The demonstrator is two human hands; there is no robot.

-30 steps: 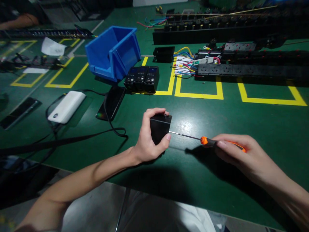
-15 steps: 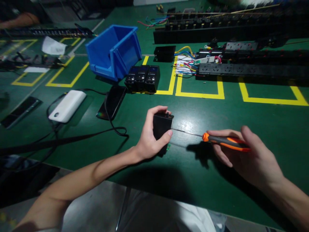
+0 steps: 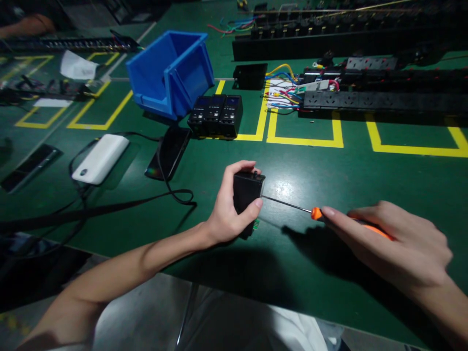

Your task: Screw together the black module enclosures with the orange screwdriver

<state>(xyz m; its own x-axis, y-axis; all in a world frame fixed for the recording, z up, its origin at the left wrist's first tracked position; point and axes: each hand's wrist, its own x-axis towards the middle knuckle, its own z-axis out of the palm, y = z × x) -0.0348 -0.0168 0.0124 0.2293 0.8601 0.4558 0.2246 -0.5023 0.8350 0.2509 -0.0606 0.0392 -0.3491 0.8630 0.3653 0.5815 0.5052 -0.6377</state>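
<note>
- The step in hand appeared to be screwdriver work on the black box (image 3: 246,192): the tip of the screwdriver (image 3: 316,213) met the box's right-hand edge, just above the left thumb.
- The tip itself was too small and too near the thumb to read well, so whether it sat in a screw head could not be told for certain.
- The next move, as judged from this pose, called for a firm box, a shaft held in line with the contact point, and a turn from the right wrist without the tip slipping towards the thumb.
- The left hand (image 3: 228,217) had its grip spread only as wide as the box, thumb on the near side and fingers curled over the far top, holding it tilted above the table (image 3: 292,165).
- A green part (image 3: 256,224) showed at the box's lower edge, below the thumb.
- The right hand (image 3: 397,243) had its grip closed around the orange and dark handle, one digit reaching forward to the collar.
- Beyond the hands, three black modules (image 3: 215,117) stood side by side before the blue bin (image 3: 186,83), with a phone (image 3: 173,151) to their left.
</note>
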